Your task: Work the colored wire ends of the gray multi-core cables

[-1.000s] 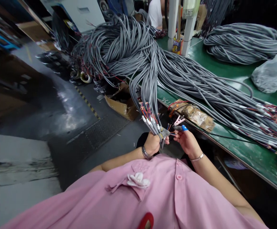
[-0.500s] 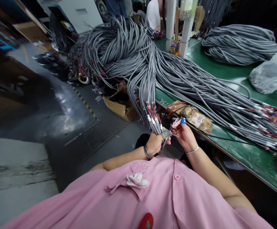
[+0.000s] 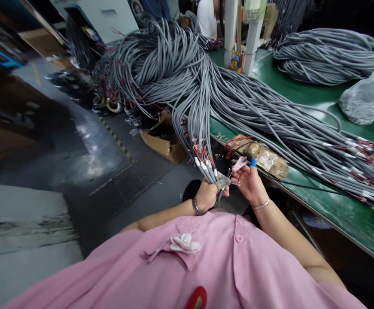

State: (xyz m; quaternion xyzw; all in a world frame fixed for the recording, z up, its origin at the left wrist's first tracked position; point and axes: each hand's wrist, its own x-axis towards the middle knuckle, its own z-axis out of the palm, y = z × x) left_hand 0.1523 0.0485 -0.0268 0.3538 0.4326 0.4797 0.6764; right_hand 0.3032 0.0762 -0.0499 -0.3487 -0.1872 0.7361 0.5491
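Observation:
My left hand [image 3: 206,195] is closed around a bunch of grey cables [image 3: 208,171], whose ends have white sleeves and bared coloured wires. One cable end [image 3: 224,180] bends over the left fingers toward the right, its thin wires fanned out. Beside those wires is my right hand [image 3: 250,184], with its thumb raised away from the slightly curled fingers. A blue cover [image 3: 253,163] sits on that thumb tip. At the right fingertips is a small pale pink piece [image 3: 239,164]; whether it is worn or held I cannot tell.
A large heap of grey cables [image 3: 161,64] spreads over the green table [image 3: 344,227]. A taped wooden block [image 3: 266,159] lies at its edge. Behind are a cable coil [image 3: 325,56] and plastic bag [image 3: 369,96]. A cardboard box [image 3: 157,143] stands below. A person [image 3: 207,19] is across the table.
My right thumb has lifted away from the fingers, and the right hand has opened a little. The cable bunch in my left hand has shifted slightly left.

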